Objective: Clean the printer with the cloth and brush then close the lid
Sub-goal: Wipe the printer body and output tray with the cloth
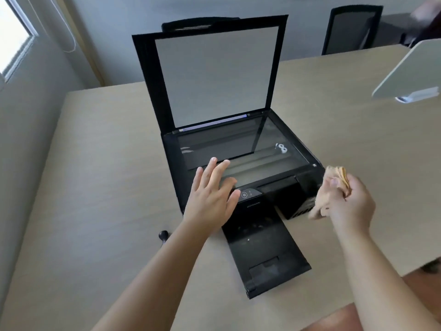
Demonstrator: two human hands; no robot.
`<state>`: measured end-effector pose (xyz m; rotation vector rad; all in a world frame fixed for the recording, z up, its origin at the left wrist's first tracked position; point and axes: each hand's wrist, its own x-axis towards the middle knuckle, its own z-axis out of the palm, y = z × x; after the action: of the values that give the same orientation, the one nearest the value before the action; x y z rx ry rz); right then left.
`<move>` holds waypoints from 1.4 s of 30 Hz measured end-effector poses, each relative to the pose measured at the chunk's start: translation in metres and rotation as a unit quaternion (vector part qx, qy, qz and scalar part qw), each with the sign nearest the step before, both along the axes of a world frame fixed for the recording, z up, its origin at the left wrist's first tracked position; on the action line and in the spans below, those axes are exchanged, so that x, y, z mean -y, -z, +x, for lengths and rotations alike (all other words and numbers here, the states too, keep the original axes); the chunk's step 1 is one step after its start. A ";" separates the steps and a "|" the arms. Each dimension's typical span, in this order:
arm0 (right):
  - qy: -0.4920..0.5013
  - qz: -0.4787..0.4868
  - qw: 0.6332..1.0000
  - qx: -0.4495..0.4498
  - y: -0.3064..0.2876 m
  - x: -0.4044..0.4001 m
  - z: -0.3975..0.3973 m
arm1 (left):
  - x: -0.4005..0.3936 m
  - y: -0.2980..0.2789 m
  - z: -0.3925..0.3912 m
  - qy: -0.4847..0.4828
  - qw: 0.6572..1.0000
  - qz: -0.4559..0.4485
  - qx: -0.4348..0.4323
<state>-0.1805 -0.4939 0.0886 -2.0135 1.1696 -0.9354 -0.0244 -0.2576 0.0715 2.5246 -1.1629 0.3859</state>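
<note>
Black printer [241, 163] on table [95, 163], lid [210, 75] raised, output tray [265, 252] extended, left hand [212, 189] flat-fingered on glass, right hand [348, 199] gripping bunched cloth [334, 185] (front label unreadable)

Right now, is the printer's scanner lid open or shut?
Open. The lid stands raised almost upright at the back of the printer, and the scanner glass lies fully exposed.

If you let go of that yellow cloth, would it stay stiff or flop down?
Probably flop. The cloth bunches in folds inside the right hand and a corner hangs loose below the fingers, so it looks soft. It seems light too, since a loose grip holds it.
</note>
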 end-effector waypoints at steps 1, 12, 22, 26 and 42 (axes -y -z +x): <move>0.017 -0.003 1.000 0.009 -0.002 0.001 -0.006 | -0.003 0.001 0.001 -0.011 1.000 0.003 0.007; -0.289 -0.563 0.735 -0.244 0.073 0.009 0.017 | 0.000 0.004 0.007 -0.060 0.998 -0.010 0.003; -0.235 -0.594 0.593 -0.490 0.119 0.000 0.002 | -0.002 0.008 0.008 -0.049 0.998 -0.003 0.025; -0.251 -0.591 0.568 -0.515 0.115 0.004 0.003 | -0.001 0.007 0.008 -0.051 0.999 0.000 0.016; -0.283 -0.599 0.702 -0.260 0.059 0.017 -0.005 | 0.003 0.005 0.007 -0.066 0.998 0.002 -0.003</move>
<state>-0.1852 -0.5104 0.0291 -3.5491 -0.1348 -0.8602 -0.0177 -0.2607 0.0669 2.6128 -0.9982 0.4076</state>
